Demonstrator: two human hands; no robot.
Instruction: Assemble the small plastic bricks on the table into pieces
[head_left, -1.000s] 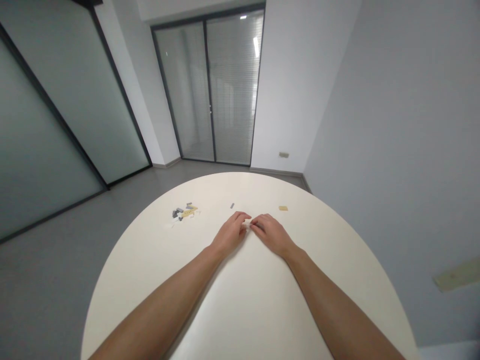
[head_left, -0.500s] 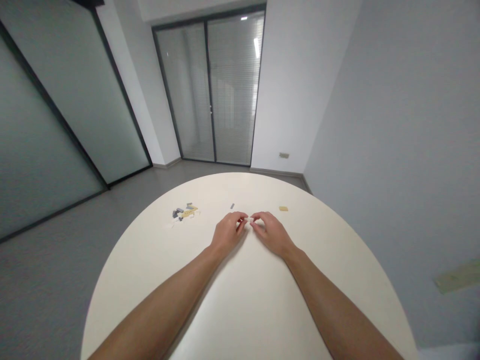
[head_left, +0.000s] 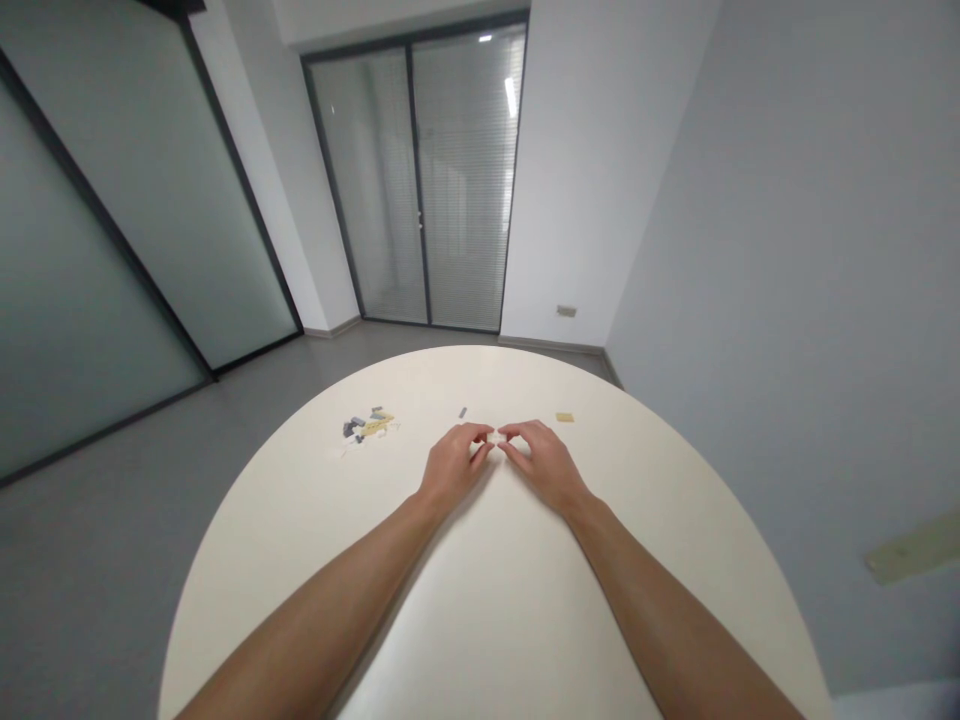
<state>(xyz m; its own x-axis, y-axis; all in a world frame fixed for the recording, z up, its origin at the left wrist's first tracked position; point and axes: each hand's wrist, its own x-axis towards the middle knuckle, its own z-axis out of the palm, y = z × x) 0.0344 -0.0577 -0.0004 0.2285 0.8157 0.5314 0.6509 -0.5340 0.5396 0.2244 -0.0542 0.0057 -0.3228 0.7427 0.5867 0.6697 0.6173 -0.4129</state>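
Observation:
Between my fingertips, over the middle of the white table (head_left: 480, 600), is a small white piece (head_left: 496, 437), perhaps a toy building brick; it is too small to tell its exact kind. My left hand (head_left: 456, 462) pinches it from the left with thumb and fingers. From the right, my right hand (head_left: 546, 462) pinches it the same way, so the two hands nearly meet. Just beyond my left hand lies a small grey piece (head_left: 463, 412). A flat yellow piece (head_left: 565, 417) rests past my right hand.
A loose pile of small grey, yellow and white pieces (head_left: 371, 426) lies on the left of the round table. Beyond the far edge are a glass door (head_left: 420, 190) and a wall with an outlet (head_left: 566, 311).
The white piece shows a little more between my fingertips, and my fingers have shifted slightly around it. The pieces on the table lie as before.

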